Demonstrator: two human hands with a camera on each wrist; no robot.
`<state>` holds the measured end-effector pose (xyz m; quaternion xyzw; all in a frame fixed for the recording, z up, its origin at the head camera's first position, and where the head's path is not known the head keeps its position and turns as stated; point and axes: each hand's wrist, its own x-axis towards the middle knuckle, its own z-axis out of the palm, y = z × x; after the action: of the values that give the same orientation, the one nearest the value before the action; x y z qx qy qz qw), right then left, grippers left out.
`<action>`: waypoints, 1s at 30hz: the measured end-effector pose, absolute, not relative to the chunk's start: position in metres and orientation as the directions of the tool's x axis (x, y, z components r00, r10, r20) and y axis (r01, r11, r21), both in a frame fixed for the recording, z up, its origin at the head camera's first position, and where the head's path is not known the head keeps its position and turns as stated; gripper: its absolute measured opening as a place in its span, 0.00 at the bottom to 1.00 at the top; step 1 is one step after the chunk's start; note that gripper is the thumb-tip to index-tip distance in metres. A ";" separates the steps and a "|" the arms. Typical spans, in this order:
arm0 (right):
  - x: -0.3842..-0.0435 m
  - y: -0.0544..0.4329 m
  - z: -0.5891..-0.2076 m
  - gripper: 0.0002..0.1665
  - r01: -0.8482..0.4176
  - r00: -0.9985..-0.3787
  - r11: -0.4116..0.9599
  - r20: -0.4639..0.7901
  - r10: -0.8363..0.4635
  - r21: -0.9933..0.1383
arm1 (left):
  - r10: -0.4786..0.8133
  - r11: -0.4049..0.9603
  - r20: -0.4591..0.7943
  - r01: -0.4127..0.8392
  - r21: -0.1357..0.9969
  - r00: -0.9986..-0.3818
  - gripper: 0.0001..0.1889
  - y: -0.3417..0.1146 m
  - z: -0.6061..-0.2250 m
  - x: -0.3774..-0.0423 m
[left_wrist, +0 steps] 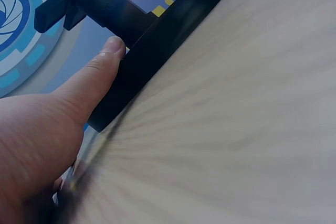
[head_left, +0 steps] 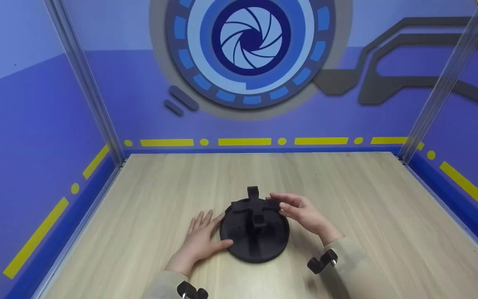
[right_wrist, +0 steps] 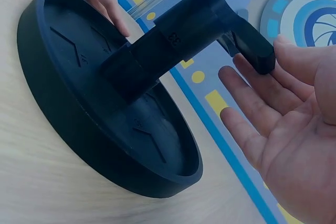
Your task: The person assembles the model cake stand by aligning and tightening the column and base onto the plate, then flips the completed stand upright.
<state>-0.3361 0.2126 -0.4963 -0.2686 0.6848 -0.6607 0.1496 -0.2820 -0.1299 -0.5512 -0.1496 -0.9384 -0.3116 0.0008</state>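
Observation:
A black stand (head_left: 254, 245) has a round, rimmed base, a thick central post and flat arms spreading from its top. My left hand (head_left: 201, 244) lies at the left side of the base with its fingers spread and straight. The left thumb (left_wrist: 107, 59) touches the base rim, and the index finger reaches along its outer edge. My right hand (head_left: 305, 214) is at the stand's right, the tip of one arm (right_wrist: 257, 51) between its thumb and fingers. Several right fingers (right_wrist: 247, 95) pass behind that arm; the thumb is at its end.
The stand is on a light wood tabletop (head_left: 172, 178). Blue panels with yellow dashes (head_left: 245, 141) enclose the back and sides, joined at the corners by metal posts (head_left: 85, 83). Black wrist mounts (head_left: 323, 261) sit on both sleeves.

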 end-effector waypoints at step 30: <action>-0.309 0.203 -0.492 0.27 -0.247 -0.870 0.158 0.147 -0.470 -0.956 | 0.276 0.758 0.113 0.288 0.585 -0.955 0.49 -0.128 -0.549 -0.280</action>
<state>-0.3091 0.2034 -0.4924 -0.2375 0.7552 -0.6040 0.0925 -0.2800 -0.1284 -0.5492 -0.1504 -0.9374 -0.3138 0.0099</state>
